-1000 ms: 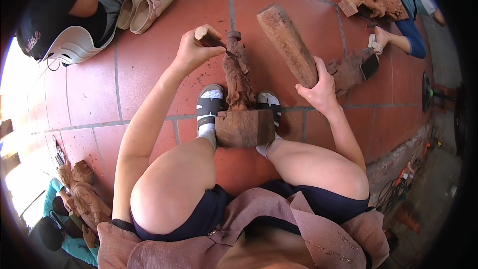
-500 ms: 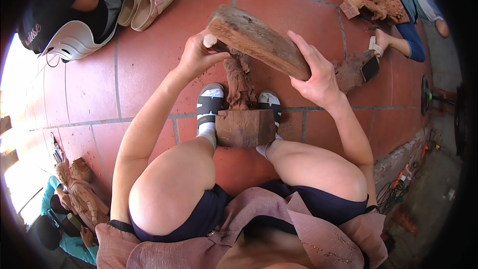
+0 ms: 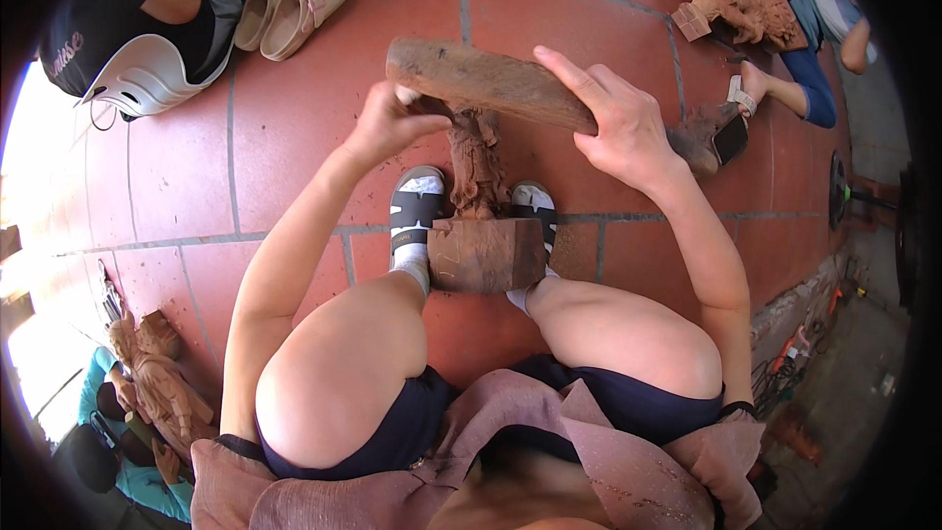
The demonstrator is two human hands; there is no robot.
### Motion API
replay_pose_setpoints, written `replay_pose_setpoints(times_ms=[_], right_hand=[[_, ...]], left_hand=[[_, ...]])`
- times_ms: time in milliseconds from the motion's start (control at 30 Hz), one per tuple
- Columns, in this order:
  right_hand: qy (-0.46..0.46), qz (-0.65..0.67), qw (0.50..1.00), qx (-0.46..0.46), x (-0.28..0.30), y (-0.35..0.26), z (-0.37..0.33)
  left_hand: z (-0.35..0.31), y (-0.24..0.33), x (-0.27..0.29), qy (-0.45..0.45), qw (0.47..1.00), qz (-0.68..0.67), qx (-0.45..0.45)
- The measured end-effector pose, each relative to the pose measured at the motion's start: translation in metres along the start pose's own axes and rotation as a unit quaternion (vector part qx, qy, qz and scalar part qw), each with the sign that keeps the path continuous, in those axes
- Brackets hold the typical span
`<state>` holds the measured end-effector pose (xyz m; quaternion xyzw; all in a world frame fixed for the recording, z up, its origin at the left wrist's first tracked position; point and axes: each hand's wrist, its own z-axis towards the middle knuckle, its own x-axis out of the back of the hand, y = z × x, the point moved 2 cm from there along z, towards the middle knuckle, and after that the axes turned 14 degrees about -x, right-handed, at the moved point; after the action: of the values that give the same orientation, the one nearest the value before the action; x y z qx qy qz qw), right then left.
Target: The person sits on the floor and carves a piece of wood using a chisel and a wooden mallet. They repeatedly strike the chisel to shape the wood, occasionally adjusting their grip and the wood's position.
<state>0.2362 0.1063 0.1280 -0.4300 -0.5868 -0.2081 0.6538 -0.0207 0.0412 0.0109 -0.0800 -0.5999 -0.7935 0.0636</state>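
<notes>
Between my sandaled feet stands a carved reddish wooden figure point(image 3: 475, 162) on a dark, blocky wooden base point(image 3: 486, 255). My right hand point(image 3: 628, 128) is closed round a long, worn wooden mallet point(image 3: 481, 74), its index finger stretched along the wood. The mallet lies across above the figure's top. Beneath the mallet's left end, my left hand point(image 3: 388, 123) pinches what looks like a chisel, with a pale butt end point(image 3: 405, 94) showing. The chisel's blade is hidden, and I cannot tell whether the mallet touches it.
Pale clogs point(image 3: 294, 5) sit beside a seated person at upper left. Another wooden carving point(image 3: 741, 0) lies by a person at upper right. At lower left, a person in teal holds a carved figure point(image 3: 162, 383). Cables point(image 3: 780, 373) lie at right. Wood chips dot the tiles.
The mallet has swung to a flatter angle, its left end dropping toward my left hand. My right hand has turned and moved slightly right. The carved figure stays between my feet.
</notes>
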Motion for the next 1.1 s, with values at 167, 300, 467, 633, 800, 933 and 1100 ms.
replay_pose_setpoints(times_ms=[167, 300, 467, 633, 800, 933, 1100], right_hand=[[0.069, 0.180, 0.981, -0.012, -0.009, 0.010, -0.015], [0.059, 0.271, 0.958, -0.068, -0.015, 0.015, -0.026], [0.041, 0.303, 0.945, -0.117, -0.016, 0.023, -0.035], [0.053, 0.304, 0.944, -0.114, -0.021, 0.027, -0.041], [0.056, 0.299, 0.944, -0.130, -0.025, 0.028, -0.047], [-0.007, 0.327, 0.928, -0.179, -0.042, 0.039, -0.057], [-0.078, 0.428, 0.868, -0.240, -0.070, 0.051, -0.071]], left_hand=[[0.004, -0.006, 0.038, 0.140, 0.977, -0.148, 0.069], [0.009, -0.009, 0.041, 0.176, 0.945, -0.262, 0.086], [0.012, -0.004, 0.031, 0.143, 0.955, -0.245, 0.083], [0.009, -0.004, 0.033, 0.143, 0.952, -0.255, 0.088], [0.007, 0.007, 0.023, 0.098, 0.979, -0.171, 0.059], [-0.010, 0.025, -0.010, 0.057, 0.998, -0.031, 0.021], [-0.046, 0.031, -0.056, -0.126, 0.969, 0.128, -0.169]])
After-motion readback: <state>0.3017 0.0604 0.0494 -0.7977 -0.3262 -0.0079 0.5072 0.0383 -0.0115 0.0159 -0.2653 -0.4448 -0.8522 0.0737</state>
